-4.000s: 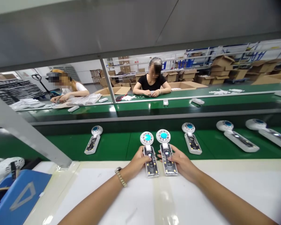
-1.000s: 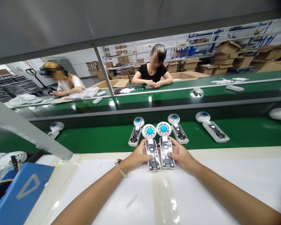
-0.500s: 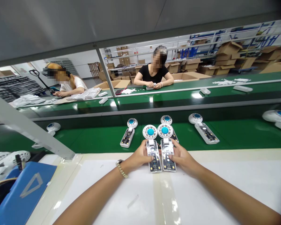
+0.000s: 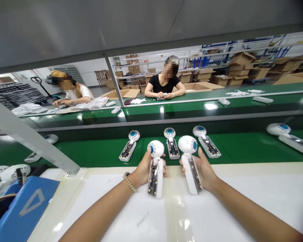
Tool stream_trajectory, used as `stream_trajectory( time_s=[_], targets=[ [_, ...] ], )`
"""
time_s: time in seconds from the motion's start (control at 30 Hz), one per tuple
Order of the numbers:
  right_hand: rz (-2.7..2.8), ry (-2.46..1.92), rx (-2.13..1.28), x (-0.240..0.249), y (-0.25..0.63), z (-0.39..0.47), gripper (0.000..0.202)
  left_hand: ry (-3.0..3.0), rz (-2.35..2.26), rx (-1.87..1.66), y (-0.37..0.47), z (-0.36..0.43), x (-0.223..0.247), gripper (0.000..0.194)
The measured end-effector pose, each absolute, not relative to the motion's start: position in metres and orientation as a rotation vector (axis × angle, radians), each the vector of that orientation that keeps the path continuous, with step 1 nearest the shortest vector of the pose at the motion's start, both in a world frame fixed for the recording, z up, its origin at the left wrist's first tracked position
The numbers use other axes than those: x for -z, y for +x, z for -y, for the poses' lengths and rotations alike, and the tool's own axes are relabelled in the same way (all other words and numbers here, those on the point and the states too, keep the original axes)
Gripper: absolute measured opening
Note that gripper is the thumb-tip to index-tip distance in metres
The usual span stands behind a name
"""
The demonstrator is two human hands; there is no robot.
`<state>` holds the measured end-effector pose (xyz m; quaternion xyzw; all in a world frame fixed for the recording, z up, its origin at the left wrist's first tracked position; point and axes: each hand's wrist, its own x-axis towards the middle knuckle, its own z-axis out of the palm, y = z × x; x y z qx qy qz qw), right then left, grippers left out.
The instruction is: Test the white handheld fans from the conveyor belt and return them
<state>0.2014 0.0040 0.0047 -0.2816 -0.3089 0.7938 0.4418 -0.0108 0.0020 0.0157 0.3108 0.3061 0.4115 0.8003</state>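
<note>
1. Head view, grip: left hand wrapped around the left fan unit, fingers closed on its handle just under the round head; right hand likewise closed on the right fan unit, thumb on the near side.
2. Head view, position: both units lifted just above the white worktop, close to its far edge, right beside the green conveyor belt.
3. Head view, axis: long axis of each unit running away from the body, round heads toward the belt, handle ends toward the wearer. Turned on edge, open circuit sides facing inward toward each other, a clear gap between the two.
4. Head view, nearness: each unit already in its own hand; neither hand nearer to the other's unit.
5. Head view, belt: three open units lying flat just beyond the held pair, more spaced out far to either side along the belt.
6. Head view, room: bare worktop near side of the hands and to the right; blue tray well off to the left of the belt's near edge; slanted metal post left as well.
7. Head view, beyond the belt: two other people seated at a farther green line, hands busy with small white parts.
</note>
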Motion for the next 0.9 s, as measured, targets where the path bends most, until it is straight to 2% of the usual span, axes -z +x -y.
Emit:
stream_trajectory(
  time_s=[0.07, 0.17, 0.27, 0.33, 0.37, 0.53, 0.63, 0.73, 0.9],
  targets=[
    [0.727, -0.706, -1.987, -0.010, 0.214, -0.010, 0.062, 0.658, -0.749, -0.887, -0.020, -0.009, -0.016, 0.068],
    [0.798, -0.842, -1.793, -0.016, 0.244, -0.028, 0.064, 0.816, -1.043, -0.991, -0.038, -0.027, -0.015, 0.065],
    [1.020, -1.234, -1.414, -0.018, 0.284, -0.059, 0.066, 1.086, -1.445, -1.156, -0.059, -0.048, -0.015, 0.056],
    [1.189, -1.637, -1.008, -0.018, 0.311, -0.080, 0.067, 1.171, -1.572, -1.222, -0.071, -0.062, -0.018, 0.043],
    [1.213, -1.701, -0.919, -0.017, 0.324, -0.089, 0.063, 1.203, -1.624, -1.255, -0.076, -0.067, -0.020, 0.042],
    [1.306, -1.885, -0.590, -0.013, 0.357, -0.104, 0.033, 1.403, -1.755, -1.382, -0.069, -0.068, -0.030, 0.064],
    [1.369, -1.834, -0.430, -0.008, 0.343, -0.098, 0.046, 1.484, -1.720, -1.303, -0.042, -0.062, -0.028, 0.050],
    [1.478, -1.699, -0.485, -0.003, 0.305, -0.093, 0.055, 1.440, -1.698, -1.130, -0.017, -0.069, -0.021, 0.036],
    [1.497, -1.626, -0.916, 0.002, 0.236, -0.095, 0.038, 1.278, -1.611, -0.923, -0.004, -0.088, -0.022, 0.031]
  ],
)
